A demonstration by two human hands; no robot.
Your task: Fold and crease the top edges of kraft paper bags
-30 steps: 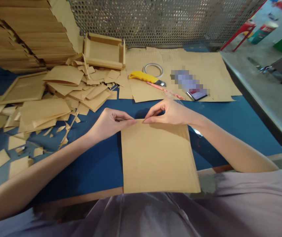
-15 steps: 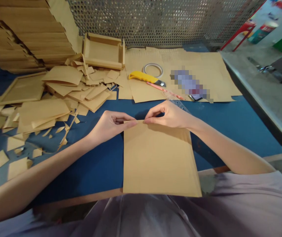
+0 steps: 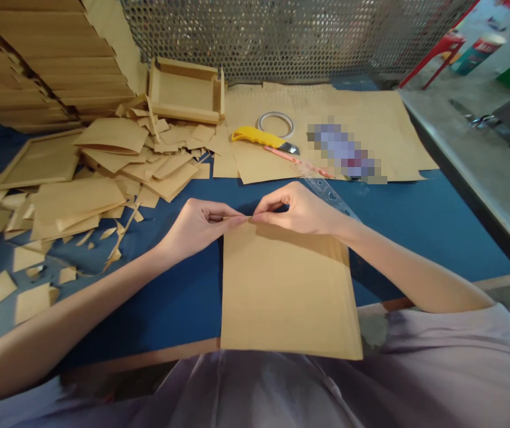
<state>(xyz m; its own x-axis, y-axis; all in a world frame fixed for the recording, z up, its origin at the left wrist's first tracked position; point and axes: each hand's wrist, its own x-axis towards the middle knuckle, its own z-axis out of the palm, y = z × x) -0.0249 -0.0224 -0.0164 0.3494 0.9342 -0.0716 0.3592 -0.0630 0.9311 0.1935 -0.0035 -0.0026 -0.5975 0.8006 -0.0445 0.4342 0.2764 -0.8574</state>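
Brown sheet (image 3: 288, 291) nearest the person's body, lying on the blue tabletop (image 3: 183, 297); its near edge extends past the table edge and reaches the shirt (image 3: 255, 386). Left hand (image 3: 201, 223): thumb and fingers closed in a pinch on the far edge of the sheet, toward its left corner. Right hand (image 3: 293, 208): likewise closed in a pinch on the same edge, fingertips just beside those of the left; palm over the sheet.

Clear ruler (image 3: 329, 193) lies slanted beyond the right hand, partly hidden by it. Small paper scraps (image 3: 30, 258) are scattered to the left; larger brown pieces (image 3: 79, 199) overlap in a loose heap behind them.

Farther out, flat brown sheets (image 3: 384, 125) cover the back of the table. On them: pink pencil (image 3: 282, 154), yellow cutter (image 3: 257, 137) with tape roll (image 3: 276, 124) just behind, and a pixelated object (image 3: 342, 151) to the right, identity unclear. Open shallow box (image 3: 183, 92) stands at back left, beside tall cardboard stacks (image 3: 54, 53). Perforated metal panel (image 3: 282, 41) runs behind; red stool (image 3: 450, 44) at far right.
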